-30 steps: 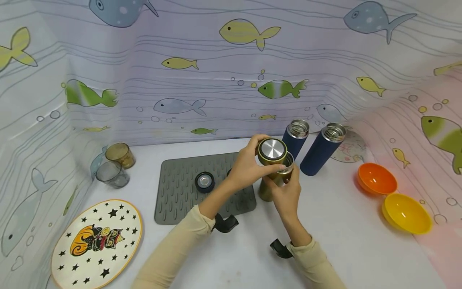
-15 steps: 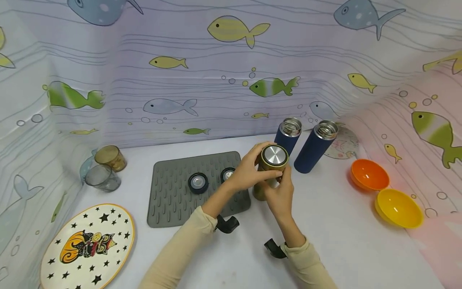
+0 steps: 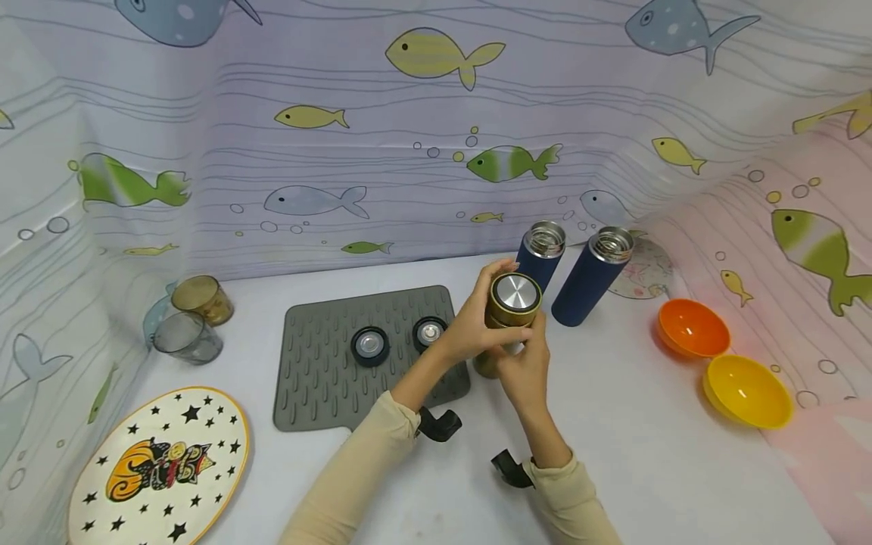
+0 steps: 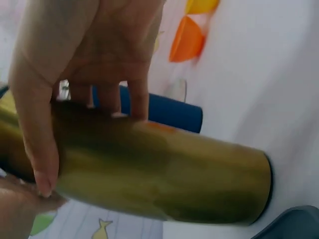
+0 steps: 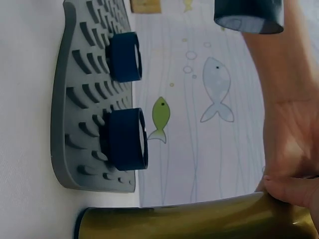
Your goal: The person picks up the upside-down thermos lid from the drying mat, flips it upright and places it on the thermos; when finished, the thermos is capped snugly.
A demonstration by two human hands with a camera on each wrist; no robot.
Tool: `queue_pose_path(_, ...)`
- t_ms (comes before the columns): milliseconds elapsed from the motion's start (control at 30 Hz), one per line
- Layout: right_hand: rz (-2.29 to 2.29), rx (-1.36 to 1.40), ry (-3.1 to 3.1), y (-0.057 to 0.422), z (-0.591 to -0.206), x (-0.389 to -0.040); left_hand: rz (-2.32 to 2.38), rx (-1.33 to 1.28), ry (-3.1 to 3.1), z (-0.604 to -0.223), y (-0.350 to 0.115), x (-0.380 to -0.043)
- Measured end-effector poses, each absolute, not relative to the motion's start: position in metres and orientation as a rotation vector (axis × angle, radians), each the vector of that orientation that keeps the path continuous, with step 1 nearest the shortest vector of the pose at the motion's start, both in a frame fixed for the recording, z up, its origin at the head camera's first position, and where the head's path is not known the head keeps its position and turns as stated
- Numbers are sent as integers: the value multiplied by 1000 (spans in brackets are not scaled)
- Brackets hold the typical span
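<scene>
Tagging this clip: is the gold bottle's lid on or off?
On: the head view shows the lid topping the gold bottle; tightness I cannot tell.

An orange bowl sits beside a yellow bowl.

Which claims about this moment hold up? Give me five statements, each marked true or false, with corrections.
1. The left hand holds the silver-topped, cylindrical gold lid, and the right hand grips the gold cylindrical metal bottle. True.
2. Two dark round lids with metallic centers rest on the gray rectangular ridged mat. True.
3. The right hand is holding one of the dark lids. False: both lie on the mat, and the right hand's fingers are on the gold bottle.
4. Both dark-blue cylindrical bottles are open at the top. True.
5. In the head view, the mat lies to the right of the dark-blue bottles. False: it lies to their left.
</scene>
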State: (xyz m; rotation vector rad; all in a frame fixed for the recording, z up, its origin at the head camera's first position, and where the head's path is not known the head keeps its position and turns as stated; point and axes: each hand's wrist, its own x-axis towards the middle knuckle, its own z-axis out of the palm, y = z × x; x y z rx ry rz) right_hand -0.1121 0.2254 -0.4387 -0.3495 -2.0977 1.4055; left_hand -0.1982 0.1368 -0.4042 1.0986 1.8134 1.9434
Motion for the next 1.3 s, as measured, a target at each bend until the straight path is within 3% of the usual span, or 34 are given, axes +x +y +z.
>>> queue_pose_path(300, 1407, -314, -2103, 224, -440, -112, 1884, 1058, 1789, -402, 135, -204)
queue_pose_path(500, 1437, -320, -2082, 225, -440, -112, 1829, 1087, 2116, -402, 138, -196)
queue_pose_path(1300, 1424, -297, -2087, 225, -444, -113, 1989, 1103, 1762, -405, 138, -199)
